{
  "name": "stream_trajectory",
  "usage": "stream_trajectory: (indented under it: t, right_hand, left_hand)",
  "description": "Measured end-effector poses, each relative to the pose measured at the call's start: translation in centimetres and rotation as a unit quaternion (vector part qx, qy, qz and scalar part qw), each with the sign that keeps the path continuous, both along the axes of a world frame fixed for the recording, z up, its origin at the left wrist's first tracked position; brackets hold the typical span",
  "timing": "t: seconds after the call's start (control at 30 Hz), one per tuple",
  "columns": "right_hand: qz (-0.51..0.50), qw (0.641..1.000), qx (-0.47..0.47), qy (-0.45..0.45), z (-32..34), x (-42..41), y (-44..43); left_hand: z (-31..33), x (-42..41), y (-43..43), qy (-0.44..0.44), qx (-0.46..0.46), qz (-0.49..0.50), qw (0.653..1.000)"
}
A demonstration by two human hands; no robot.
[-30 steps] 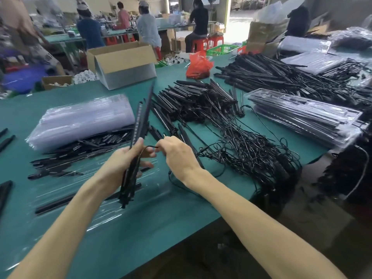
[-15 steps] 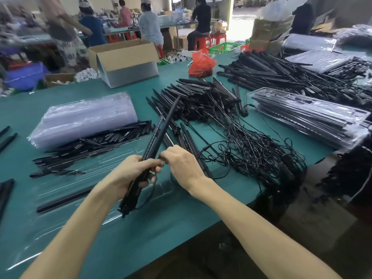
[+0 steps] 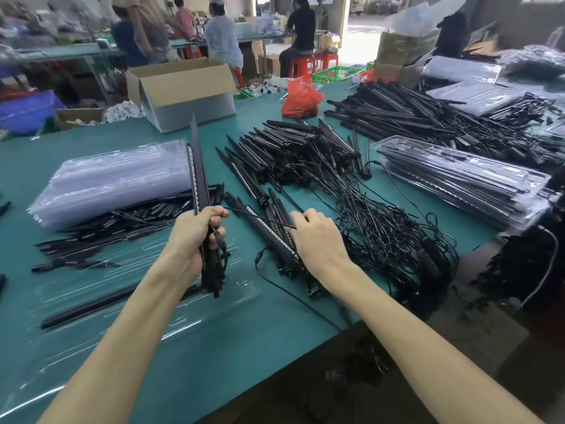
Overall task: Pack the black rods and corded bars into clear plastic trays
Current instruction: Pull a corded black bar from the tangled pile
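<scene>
Left hand [image 3: 195, 237]: grips two black bars [image 3: 198, 175] as one bundle. The long axis is near upright, with the tips pointing up and away and the lower ends hanging over the clear tray [image 3: 76, 356].

Right hand [image 3: 318, 237]: lies palm down on several corded bars [image 3: 269, 231] that lie flat on the tabletop [image 3: 214, 356], with their long axis running from far left to near right. A taut cord [image 3: 260, 217] runs from the left hand to the thumb side of the right hand. Whether it is pinched cannot be told.

Clear tray: holds one black rod [image 3: 101, 304], whose long axis runs from near left to far right.

A stack of clear trays [image 3: 116, 182] lies behind a pile of loose rods [image 3: 122, 221]. The heap of corded bars [image 3: 290, 154] and the stack of filled trays [image 3: 458, 182] are too many to count.

The near tabletop edge runs diagonally below the forearms. Bare green surface lies between the clear tray and this edge.
</scene>
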State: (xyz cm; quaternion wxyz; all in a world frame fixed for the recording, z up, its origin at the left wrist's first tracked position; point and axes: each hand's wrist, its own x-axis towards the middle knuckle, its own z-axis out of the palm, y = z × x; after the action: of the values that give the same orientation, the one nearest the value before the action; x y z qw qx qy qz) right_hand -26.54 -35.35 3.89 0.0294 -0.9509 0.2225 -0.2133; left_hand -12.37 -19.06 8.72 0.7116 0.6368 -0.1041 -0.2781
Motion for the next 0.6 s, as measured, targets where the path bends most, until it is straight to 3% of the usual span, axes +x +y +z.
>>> stream_trajectory:
  t: [0.17, 0.37, 0.6]
  right_hand:
    - [0.015, 0.998, 0.005, 0.06, 1.6, 0.4, 0.6]
    - [-0.027, 0.999, -0.026, -0.032, 3.0, 0.8, 0.7]
    - [0.02, 0.999, -0.038, 0.014, 3.5, -1.1, 2.5]
  left_hand:
    - [-0.2, 0.2, 0.0, -0.008, -0.015, 0.008, 1.0]
    - [-0.3, 0.5, 0.0, -0.038, 0.005, 0.001, 0.999]
    - [-1.3, -0.3, -0.4, -0.058, 0.057, -0.063, 0.995]
